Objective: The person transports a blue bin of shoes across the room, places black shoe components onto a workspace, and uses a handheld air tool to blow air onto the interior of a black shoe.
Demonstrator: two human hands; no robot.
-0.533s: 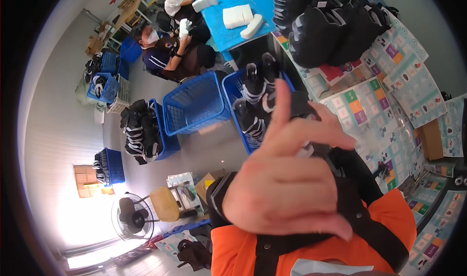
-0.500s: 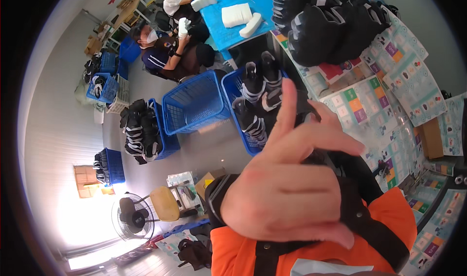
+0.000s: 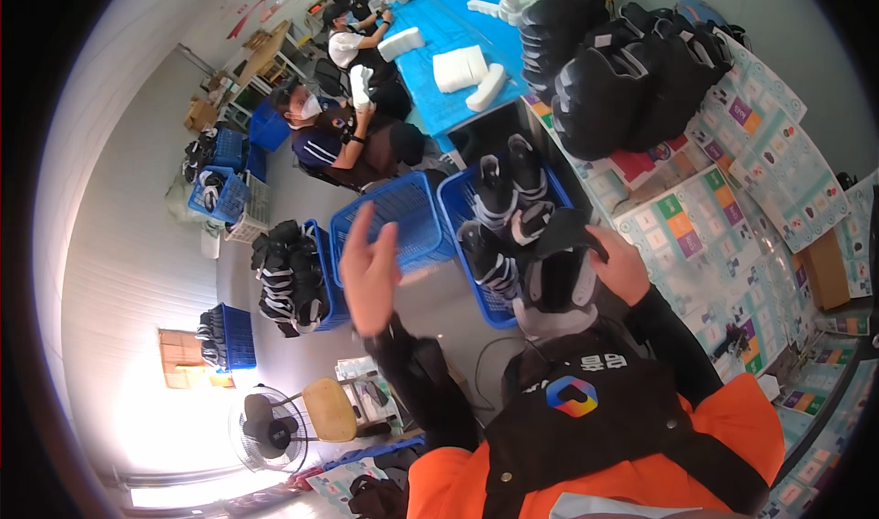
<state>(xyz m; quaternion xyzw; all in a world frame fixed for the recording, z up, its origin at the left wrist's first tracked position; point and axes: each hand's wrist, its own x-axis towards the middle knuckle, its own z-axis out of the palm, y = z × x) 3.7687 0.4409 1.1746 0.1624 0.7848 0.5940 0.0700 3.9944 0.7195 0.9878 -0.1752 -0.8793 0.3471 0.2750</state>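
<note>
My left hand [image 3: 371, 272] is raised over the floor in front of an empty-looking blue basket [image 3: 389, 221]. Its fingers are spread and nothing is in it. On the other side, my right hand [image 3: 623, 267] grips the edge of a black shoe [image 3: 552, 276] with a pale grey lower part, held in front of my apron. The shoe's opening faces up toward me. Just beyond it stands a blue basket [image 3: 499, 318] of black shoes with light stripes [image 3: 494, 194].
Printed sheets cover the table [image 3: 678, 235] at right, where black shoe uppers [image 3: 609, 93] are heaped. Two seated people work beside a blue-covered table [image 3: 430, 66] with white padded pieces. Another loaded basket [image 3: 331, 286], a yellow chair [image 3: 330, 409] and a fan [image 3: 267, 430] stand at left.
My left hand, held large and close before the view, has dropped away to the left and farther out. The shoe in my right hand is now uncovered. The view has shifted slightly.
</note>
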